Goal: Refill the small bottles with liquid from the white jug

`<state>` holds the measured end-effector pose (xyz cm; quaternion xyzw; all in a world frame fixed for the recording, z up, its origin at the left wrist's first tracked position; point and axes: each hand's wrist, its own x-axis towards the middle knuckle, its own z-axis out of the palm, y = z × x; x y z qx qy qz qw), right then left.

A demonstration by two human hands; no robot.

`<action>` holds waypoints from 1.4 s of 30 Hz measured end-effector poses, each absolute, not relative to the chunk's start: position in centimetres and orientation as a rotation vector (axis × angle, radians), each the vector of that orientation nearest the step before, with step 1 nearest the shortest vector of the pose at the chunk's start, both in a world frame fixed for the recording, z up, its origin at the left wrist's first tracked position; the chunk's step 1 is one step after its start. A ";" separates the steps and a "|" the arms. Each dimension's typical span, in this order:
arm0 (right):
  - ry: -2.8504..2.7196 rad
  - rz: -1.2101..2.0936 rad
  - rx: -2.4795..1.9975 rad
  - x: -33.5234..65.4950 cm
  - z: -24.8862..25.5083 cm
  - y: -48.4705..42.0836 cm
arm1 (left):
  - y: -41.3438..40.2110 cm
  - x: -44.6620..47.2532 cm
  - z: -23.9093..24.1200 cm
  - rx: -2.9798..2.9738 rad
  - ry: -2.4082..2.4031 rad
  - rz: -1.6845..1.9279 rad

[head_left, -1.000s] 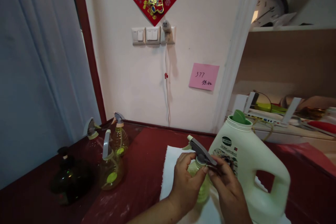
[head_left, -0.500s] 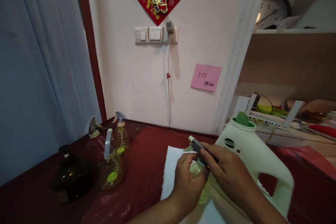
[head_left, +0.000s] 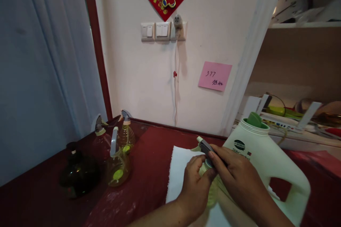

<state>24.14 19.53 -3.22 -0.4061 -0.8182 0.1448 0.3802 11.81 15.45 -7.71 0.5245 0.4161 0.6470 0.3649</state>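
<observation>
My left hand [head_left: 196, 184] wraps around the body of a small yellow-green spray bottle [head_left: 212, 193] that stands on a white cloth [head_left: 179, 170]. My right hand [head_left: 234, 175] closes over the bottle's grey trigger head [head_left: 204, 145], whose pale nozzle tip pokes out toward the wall. Right behind my hands stands a large white detergent jug [head_left: 269, 165] with a green cap and a side handle.
Three clear spray bottles [head_left: 117, 161] with yellowish liquid and a dark round bottle [head_left: 78, 173] stand at the left on the red table [head_left: 144, 184]. A white curtain hangs at the left. A cluttered shelf [head_left: 293, 127] lies to the right; a cord hangs from the wall socket.
My right hand has slid up from the side of the trigger head to cover its top. The view has shifted slightly right; the bottle stays on the cloth.
</observation>
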 end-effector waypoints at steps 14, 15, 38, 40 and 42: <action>-2.096 0.375 -1.074 24.2 -3.0 19.4 | 15.4 12.2 -8.1 1.207 1.072 1.681; -2.093 0.376 -1.073 24.2 -3.1 19.4 | 15.3 12.0 -8.2 1.259 1.090 1.675; -2.100 0.389 -1.111 24.1 -3.1 19.3 | 15.1 12.4 -8.4 1.330 1.147 1.651; -2.104 0.390 -1.108 24.1 -3.0 19.2 | 15.2 12.7 -8.1 1.226 1.158 1.667; -2.113 0.394 -1.102 24.1 -3.0 19.1 | 15.3 12.8 -7.9 1.150 1.184 1.674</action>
